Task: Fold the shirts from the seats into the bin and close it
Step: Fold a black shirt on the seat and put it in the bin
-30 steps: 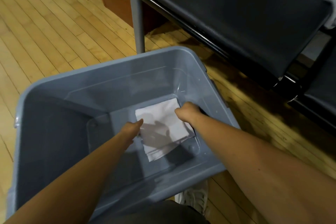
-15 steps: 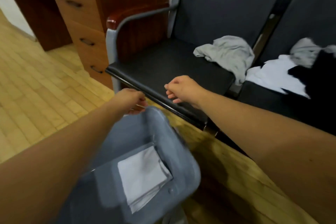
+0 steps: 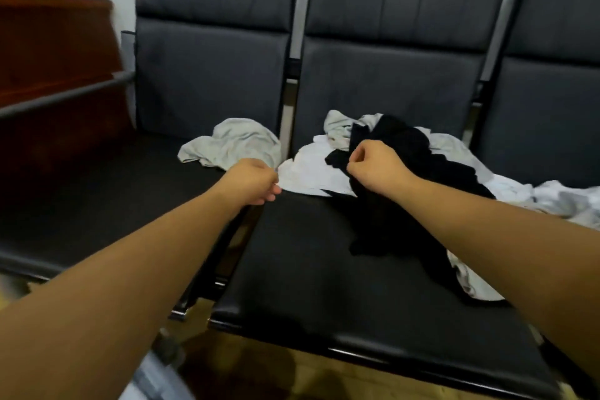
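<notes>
On the left seat (image 3: pixel 107 191) lies a crumpled grey shirt (image 3: pixel 233 144). The middle seat (image 3: pixel 308 269) carries a pile: a white shirt (image 3: pixel 305 172), a black shirt (image 3: pixel 422 159) draped over it, and more pale cloth (image 3: pixel 558 198) to the right. My right hand (image 3: pixel 373 169) is over the pile, its curled fingers pinching a raised fold of the black shirt. My left hand (image 3: pixel 253 182) hovers loosely curled at the gap between the seats, beside the white shirt's edge, holding nothing. A blurred corner of the grey bin (image 3: pixel 152 380) shows at the bottom left.
Three dark padded seats with high backs stand in a row against a pale wall. A metal armrest (image 3: pixel 65 96) and a red-brown wooden cabinet (image 3: pixel 55 49) are on the left. Wooden floor (image 3: pixel 292 377) shows below the seat fronts.
Both hands left the folded white shirt in the bin and rose to the seats. My view lifted from the bin to the chairs, and my right hand reached the black shirt.
</notes>
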`<action>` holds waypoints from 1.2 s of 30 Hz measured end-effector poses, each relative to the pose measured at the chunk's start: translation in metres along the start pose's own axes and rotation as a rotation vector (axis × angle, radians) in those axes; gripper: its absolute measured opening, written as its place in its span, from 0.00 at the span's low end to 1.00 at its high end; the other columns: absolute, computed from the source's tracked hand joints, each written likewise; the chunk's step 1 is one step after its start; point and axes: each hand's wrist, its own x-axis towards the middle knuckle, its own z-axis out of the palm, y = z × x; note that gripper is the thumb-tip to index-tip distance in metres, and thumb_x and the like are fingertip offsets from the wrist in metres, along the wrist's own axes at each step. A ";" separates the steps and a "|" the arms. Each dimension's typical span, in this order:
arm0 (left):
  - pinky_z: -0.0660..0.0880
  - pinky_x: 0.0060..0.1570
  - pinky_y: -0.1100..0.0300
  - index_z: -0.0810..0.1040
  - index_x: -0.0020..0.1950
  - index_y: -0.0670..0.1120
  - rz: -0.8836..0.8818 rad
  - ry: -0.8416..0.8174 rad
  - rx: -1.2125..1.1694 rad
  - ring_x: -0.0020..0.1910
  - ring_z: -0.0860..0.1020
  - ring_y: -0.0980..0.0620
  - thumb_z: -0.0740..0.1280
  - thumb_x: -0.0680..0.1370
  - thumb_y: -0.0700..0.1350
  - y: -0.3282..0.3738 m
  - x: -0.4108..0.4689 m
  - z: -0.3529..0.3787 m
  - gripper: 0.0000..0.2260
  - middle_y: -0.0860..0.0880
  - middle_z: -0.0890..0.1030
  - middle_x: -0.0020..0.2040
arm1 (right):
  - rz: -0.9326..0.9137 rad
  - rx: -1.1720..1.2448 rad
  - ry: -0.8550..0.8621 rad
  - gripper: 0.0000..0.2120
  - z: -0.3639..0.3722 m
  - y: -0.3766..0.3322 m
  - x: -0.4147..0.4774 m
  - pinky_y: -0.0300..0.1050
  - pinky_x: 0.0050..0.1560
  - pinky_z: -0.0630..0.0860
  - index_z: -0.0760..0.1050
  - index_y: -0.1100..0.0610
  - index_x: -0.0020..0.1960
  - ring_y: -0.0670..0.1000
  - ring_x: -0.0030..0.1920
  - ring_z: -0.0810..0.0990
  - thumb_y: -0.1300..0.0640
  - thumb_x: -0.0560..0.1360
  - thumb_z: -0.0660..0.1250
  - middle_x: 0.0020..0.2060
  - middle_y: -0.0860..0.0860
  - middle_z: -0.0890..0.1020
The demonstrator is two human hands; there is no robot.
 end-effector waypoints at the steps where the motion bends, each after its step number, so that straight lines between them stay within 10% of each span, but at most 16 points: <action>1: 0.78 0.47 0.57 0.78 0.50 0.43 0.018 -0.020 0.009 0.42 0.81 0.49 0.63 0.80 0.41 0.007 0.008 0.019 0.05 0.45 0.84 0.45 | 0.021 -0.038 0.032 0.07 -0.009 0.019 0.005 0.45 0.43 0.71 0.76 0.62 0.49 0.56 0.46 0.78 0.60 0.73 0.66 0.48 0.58 0.81; 9: 0.78 0.57 0.45 0.78 0.46 0.41 0.094 -0.127 0.133 0.45 0.78 0.44 0.67 0.77 0.43 0.016 0.043 0.155 0.06 0.41 0.80 0.44 | 0.208 -0.264 -0.139 0.30 0.001 0.137 0.016 0.52 0.63 0.72 0.66 0.61 0.70 0.62 0.63 0.74 0.48 0.75 0.72 0.66 0.62 0.69; 14: 0.73 0.41 0.59 0.76 0.52 0.46 0.169 -0.215 0.282 0.44 0.78 0.51 0.72 0.77 0.49 -0.004 0.059 0.206 0.10 0.49 0.79 0.45 | 0.105 -0.254 -0.020 0.06 0.019 0.164 0.014 0.47 0.47 0.70 0.73 0.57 0.53 0.60 0.53 0.79 0.59 0.77 0.66 0.51 0.56 0.78; 20: 0.73 0.42 0.58 0.76 0.41 0.48 0.158 -0.196 0.103 0.37 0.76 0.51 0.71 0.78 0.45 -0.015 0.052 0.213 0.07 0.49 0.77 0.36 | 0.076 0.232 0.147 0.07 0.005 0.159 0.005 0.43 0.37 0.69 0.72 0.55 0.43 0.48 0.33 0.72 0.57 0.78 0.68 0.33 0.49 0.75; 24: 0.75 0.53 0.52 0.79 0.46 0.44 -0.031 -0.186 -0.436 0.48 0.79 0.43 0.68 0.71 0.42 0.011 0.028 0.190 0.05 0.44 0.81 0.45 | 0.081 0.658 0.159 0.08 -0.028 0.125 -0.017 0.51 0.45 0.74 0.71 0.54 0.40 0.49 0.37 0.72 0.56 0.77 0.67 0.35 0.50 0.74; 26: 0.73 0.65 0.48 0.79 0.60 0.37 -0.112 -0.225 -0.611 0.59 0.79 0.40 0.66 0.63 0.44 0.024 0.014 0.177 0.26 0.40 0.81 0.57 | 0.081 0.880 0.095 0.06 -0.040 0.108 -0.034 0.59 0.55 0.76 0.73 0.55 0.39 0.54 0.43 0.74 0.56 0.72 0.67 0.38 0.55 0.75; 29: 0.72 0.55 0.51 0.78 0.60 0.34 -0.048 -0.268 -0.633 0.53 0.77 0.42 0.65 0.64 0.44 0.033 -0.015 0.158 0.26 0.41 0.80 0.54 | 0.040 1.250 -0.048 0.07 -0.055 0.088 -0.059 0.62 0.64 0.74 0.71 0.60 0.40 0.59 0.51 0.76 0.63 0.78 0.62 0.45 0.59 0.75; 31: 0.74 0.50 0.52 0.78 0.51 0.40 -0.062 -0.338 -0.755 0.47 0.78 0.45 0.64 0.73 0.45 0.034 -0.032 0.147 0.11 0.43 0.79 0.50 | 0.000 1.441 -0.171 0.08 -0.068 0.075 -0.079 0.59 0.59 0.79 0.71 0.62 0.43 0.60 0.53 0.80 0.65 0.80 0.57 0.46 0.60 0.78; 36: 0.73 0.63 0.52 0.79 0.59 0.38 -0.204 -0.488 -0.906 0.50 0.80 0.47 0.66 0.80 0.52 0.018 -0.061 0.128 0.18 0.43 0.83 0.50 | 0.031 1.474 -0.377 0.11 -0.090 0.052 -0.127 0.45 0.40 0.81 0.75 0.63 0.45 0.53 0.39 0.83 0.64 0.81 0.56 0.39 0.56 0.82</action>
